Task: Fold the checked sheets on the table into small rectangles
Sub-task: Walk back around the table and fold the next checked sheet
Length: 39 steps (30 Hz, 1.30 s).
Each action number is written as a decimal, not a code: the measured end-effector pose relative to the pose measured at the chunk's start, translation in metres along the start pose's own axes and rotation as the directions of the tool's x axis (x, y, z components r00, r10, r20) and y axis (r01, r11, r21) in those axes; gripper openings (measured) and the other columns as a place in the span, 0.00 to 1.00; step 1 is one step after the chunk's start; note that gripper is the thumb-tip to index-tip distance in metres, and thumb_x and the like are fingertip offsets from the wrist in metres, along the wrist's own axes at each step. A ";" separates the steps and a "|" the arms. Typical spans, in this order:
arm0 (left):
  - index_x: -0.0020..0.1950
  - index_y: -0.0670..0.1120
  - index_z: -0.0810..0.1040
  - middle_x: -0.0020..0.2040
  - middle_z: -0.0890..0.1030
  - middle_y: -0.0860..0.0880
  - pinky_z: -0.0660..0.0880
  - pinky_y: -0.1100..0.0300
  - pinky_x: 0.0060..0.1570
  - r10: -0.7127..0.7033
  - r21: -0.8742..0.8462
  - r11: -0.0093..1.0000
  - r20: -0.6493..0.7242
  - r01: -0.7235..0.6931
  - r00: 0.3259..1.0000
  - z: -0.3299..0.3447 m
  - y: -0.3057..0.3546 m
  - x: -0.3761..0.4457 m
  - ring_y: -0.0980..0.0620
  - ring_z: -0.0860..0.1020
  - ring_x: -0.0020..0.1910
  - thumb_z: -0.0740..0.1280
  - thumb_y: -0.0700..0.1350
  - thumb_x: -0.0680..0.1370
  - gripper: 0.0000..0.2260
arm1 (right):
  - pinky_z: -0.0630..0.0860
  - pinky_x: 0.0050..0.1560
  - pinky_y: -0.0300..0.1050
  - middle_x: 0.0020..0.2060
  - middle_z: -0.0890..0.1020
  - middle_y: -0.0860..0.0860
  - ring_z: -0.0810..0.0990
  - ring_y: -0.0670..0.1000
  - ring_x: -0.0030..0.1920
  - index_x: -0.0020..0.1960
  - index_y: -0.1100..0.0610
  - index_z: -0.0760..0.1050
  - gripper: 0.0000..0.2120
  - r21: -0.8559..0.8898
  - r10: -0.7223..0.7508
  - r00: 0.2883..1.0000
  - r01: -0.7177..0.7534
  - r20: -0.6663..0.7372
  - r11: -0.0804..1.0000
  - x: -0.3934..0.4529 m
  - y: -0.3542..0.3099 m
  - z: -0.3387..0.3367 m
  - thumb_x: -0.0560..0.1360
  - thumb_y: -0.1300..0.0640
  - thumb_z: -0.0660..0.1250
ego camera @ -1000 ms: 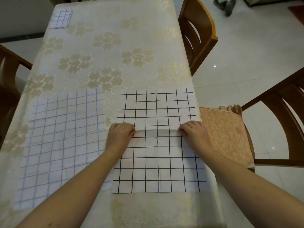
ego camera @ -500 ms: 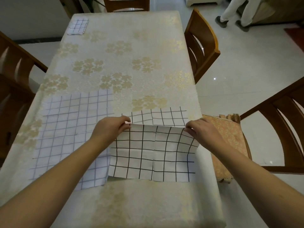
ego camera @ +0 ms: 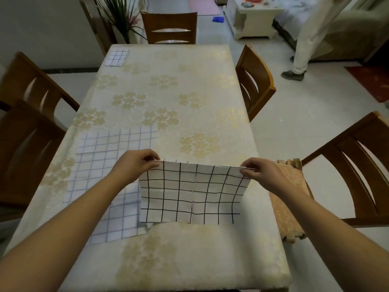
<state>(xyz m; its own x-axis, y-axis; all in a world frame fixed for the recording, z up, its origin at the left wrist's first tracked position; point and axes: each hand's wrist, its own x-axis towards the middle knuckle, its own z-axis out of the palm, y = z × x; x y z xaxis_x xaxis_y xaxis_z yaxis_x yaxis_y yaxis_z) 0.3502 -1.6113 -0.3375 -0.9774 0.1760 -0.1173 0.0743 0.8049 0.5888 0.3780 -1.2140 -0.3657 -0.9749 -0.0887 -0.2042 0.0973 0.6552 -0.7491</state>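
1. The left hand (ego camera: 137,164) pinched the upper left corner of the black-checked sheet (ego camera: 192,193), thumb on top and fingers curled round the edge, just left of the frame's centre.
2. The right hand (ego camera: 257,171) pinched the sheet's upper right corner in the same way, right of centre; the two hands were well apart, the doubled top edge stretched between them.
3. The black-checked sheet was folded over on itself, its top edge lifted and its lower edge resting on the table (ego camera: 189,260) in the lower middle of the frame.
4. A blue-checked sheet (ego camera: 105,169) lay flat and unfolded at centre left, its right edge tucked under the black-checked sheet.
5. A small folded checked piece (ego camera: 117,57) sat at the table's far left corner, in the upper left of the frame.
6. Wooden chairs stood around the table: one (ego camera: 171,28) at the far end, one (ego camera: 255,81) at upper right, and one (ego camera: 355,165) at right beside a patterned seat cushion (ego camera: 287,199).
7. A potted plant (ego camera: 122,17) showed at the top left, and a person's legs (ego camera: 303,45) at the top right.
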 end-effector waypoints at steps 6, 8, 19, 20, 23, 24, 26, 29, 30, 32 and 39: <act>0.44 0.54 0.82 0.44 0.83 0.58 0.71 0.67 0.42 -0.076 -0.209 0.976 -0.060 0.062 0.995 -0.024 -0.003 -0.029 0.62 0.79 0.45 0.75 0.47 0.72 0.04 | 0.78 0.47 0.42 0.41 0.85 0.48 0.83 0.45 0.44 0.45 0.53 0.83 0.03 0.165 0.067 0.994 -0.052 -0.089 0.985 -0.019 -0.026 -0.006 0.74 0.54 0.72; 0.44 0.53 0.83 0.42 0.84 0.56 0.72 0.66 0.43 -0.089 -0.257 0.963 -0.035 0.077 0.995 -0.031 -0.004 -0.037 0.62 0.80 0.44 0.75 0.46 0.73 0.04 | 0.78 0.48 0.43 0.41 0.85 0.49 0.82 0.47 0.45 0.45 0.54 0.83 0.03 0.199 0.083 0.993 -0.065 -0.085 0.978 -0.024 -0.031 -0.007 0.75 0.55 0.71; 0.51 0.47 0.84 0.39 0.83 0.48 0.78 0.61 0.43 -0.122 -0.527 0.832 0.130 0.172 0.984 -0.053 -0.020 -0.072 0.53 0.81 0.40 0.72 0.37 0.75 0.08 | 0.77 0.43 0.45 0.43 0.85 0.57 0.81 0.52 0.42 0.46 0.60 0.83 0.08 0.473 0.153 0.988 -0.127 -0.018 0.872 -0.052 -0.048 -0.005 0.77 0.57 0.67; 0.52 0.47 0.83 0.38 0.82 0.49 0.77 0.61 0.41 -0.120 -0.552 0.813 0.157 0.188 0.980 -0.053 -0.022 -0.072 0.53 0.80 0.39 0.71 0.36 0.75 0.08 | 0.77 0.44 0.48 0.44 0.85 0.59 0.81 0.53 0.43 0.46 0.61 0.83 0.09 0.496 0.169 0.986 -0.141 -0.010 0.857 -0.053 -0.048 -0.005 0.77 0.57 0.68; 0.54 0.47 0.82 0.37 0.81 0.50 0.76 0.60 0.41 -0.148 -0.574 0.780 0.214 0.247 0.965 -0.050 -0.024 -0.068 0.55 0.79 0.39 0.69 0.38 0.77 0.08 | 0.77 0.48 0.52 0.46 0.84 0.61 0.81 0.56 0.45 0.47 0.62 0.83 0.10 0.535 0.204 0.979 -0.171 -0.003 0.827 -0.052 -0.045 -0.003 0.76 0.56 0.68; 0.54 0.48 0.82 0.37 0.81 0.51 0.76 0.60 0.41 -0.161 -0.568 0.781 0.220 0.260 0.962 -0.046 -0.025 -0.065 0.56 0.79 0.39 0.69 0.39 0.78 0.07 | 0.77 0.47 0.50 0.46 0.84 0.60 0.81 0.55 0.45 0.48 0.62 0.83 0.10 0.529 0.208 0.978 -0.175 -0.002 0.830 -0.051 -0.043 -0.001 0.77 0.56 0.68; 0.53 0.49 0.82 0.34 0.81 0.53 0.77 0.63 0.39 -0.181 -0.532 0.803 0.211 0.268 0.961 -0.036 -0.031 -0.058 0.58 0.80 0.37 0.68 0.40 0.79 0.07 | 0.77 0.45 0.44 0.45 0.84 0.57 0.81 0.53 0.45 0.49 0.61 0.82 0.09 0.476 0.210 0.978 -0.184 -0.001 0.860 -0.048 -0.038 0.007 0.78 0.57 0.67; 0.51 0.51 0.83 0.35 0.82 0.53 0.78 0.62 0.42 -0.224 -0.420 0.866 0.159 0.271 0.962 -0.009 -0.044 -0.044 0.54 0.82 0.40 0.68 0.41 0.78 0.06 | 0.76 0.37 0.33 0.44 0.83 0.51 0.80 0.47 0.44 0.51 0.59 0.81 0.08 0.366 0.224 0.974 -0.197 -0.030 0.909 -0.039 -0.024 0.025 0.79 0.57 0.65; 0.50 0.51 0.83 0.37 0.83 0.52 0.78 0.61 0.44 -0.236 -0.392 0.878 0.142 0.274 0.961 0.001 -0.048 -0.039 0.52 0.82 0.42 0.69 0.41 0.78 0.06 | 0.76 0.37 0.31 0.44 0.83 0.51 0.80 0.47 0.44 0.52 0.58 0.81 0.07 0.343 0.239 0.970 -0.211 -0.042 0.915 -0.034 -0.016 0.032 0.80 0.57 0.65; 0.50 0.51 0.82 0.40 0.84 0.48 0.77 0.63 0.42 -0.259 -0.344 0.896 0.110 0.281 0.960 0.024 -0.054 -0.030 0.51 0.82 0.44 0.69 0.41 0.78 0.05 | 0.79 0.43 0.38 0.46 0.84 0.53 0.81 0.50 0.48 0.52 0.57 0.81 0.07 0.323 0.284 0.957 -0.250 -0.061 0.913 -0.021 0.002 0.047 0.80 0.57 0.65; 0.51 0.54 0.80 0.44 0.81 0.50 0.74 0.60 0.39 -0.362 -0.219 0.903 0.080 0.370 0.929 0.082 -0.076 -0.006 0.49 0.80 0.44 0.66 0.44 0.79 0.05 | 0.70 0.61 0.49 0.68 0.74 0.54 0.74 0.56 0.66 0.74 0.52 0.66 0.22 0.229 0.384 0.918 -0.356 -0.095 0.906 0.005 0.043 0.092 0.82 0.50 0.61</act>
<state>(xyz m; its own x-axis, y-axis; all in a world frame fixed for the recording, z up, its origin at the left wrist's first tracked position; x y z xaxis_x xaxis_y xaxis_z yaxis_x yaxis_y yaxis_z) 0.3661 -1.6274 -0.4470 -0.9188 -0.0822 -0.3861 -0.3385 0.6674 0.6633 0.3959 -1.2557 -0.4569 -0.8768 0.2414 -0.4159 0.4809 0.4539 -0.7502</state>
